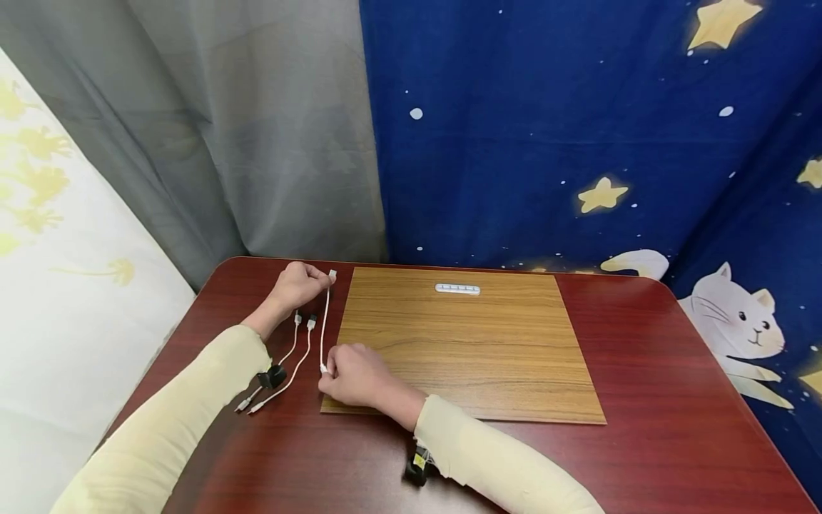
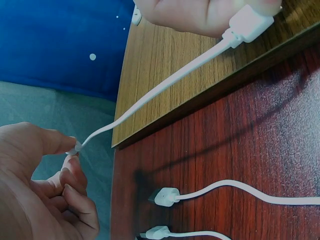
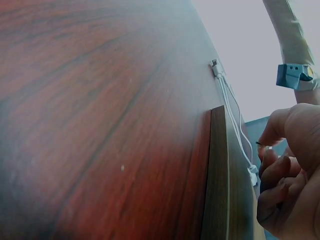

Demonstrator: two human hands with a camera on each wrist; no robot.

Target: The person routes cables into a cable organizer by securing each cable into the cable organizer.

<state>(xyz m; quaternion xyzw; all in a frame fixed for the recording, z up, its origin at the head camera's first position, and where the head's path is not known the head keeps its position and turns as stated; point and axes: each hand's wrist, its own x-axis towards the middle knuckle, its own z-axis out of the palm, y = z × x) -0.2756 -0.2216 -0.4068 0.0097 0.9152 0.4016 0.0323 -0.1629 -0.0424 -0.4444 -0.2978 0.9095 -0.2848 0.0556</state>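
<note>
A short white USB cable point(image 2: 165, 86) is stretched between my two hands, above the table beside the board's left edge. My left hand point(image 1: 299, 285) pinches its far plug between thumb and finger. The near plug is held by my right hand point(image 1: 356, 375), over the board's front left corner; in the left wrist view this white plug point(image 2: 250, 24) shows against the fingers. Two more white cables point(image 1: 308, 350) lie side by side on the table, under and beside the left forearm, their dark-tipped plugs point(image 2: 167, 196) pointing to the far edge.
A flat wood-grain board point(image 1: 462, 350) covers the middle of the dark red table point(image 1: 668, 400). Near the board's back edge lies a small white strip point(image 1: 457, 289) with several marks along it. Grey and blue curtains point(image 1: 514, 143) hang right behind the table.
</note>
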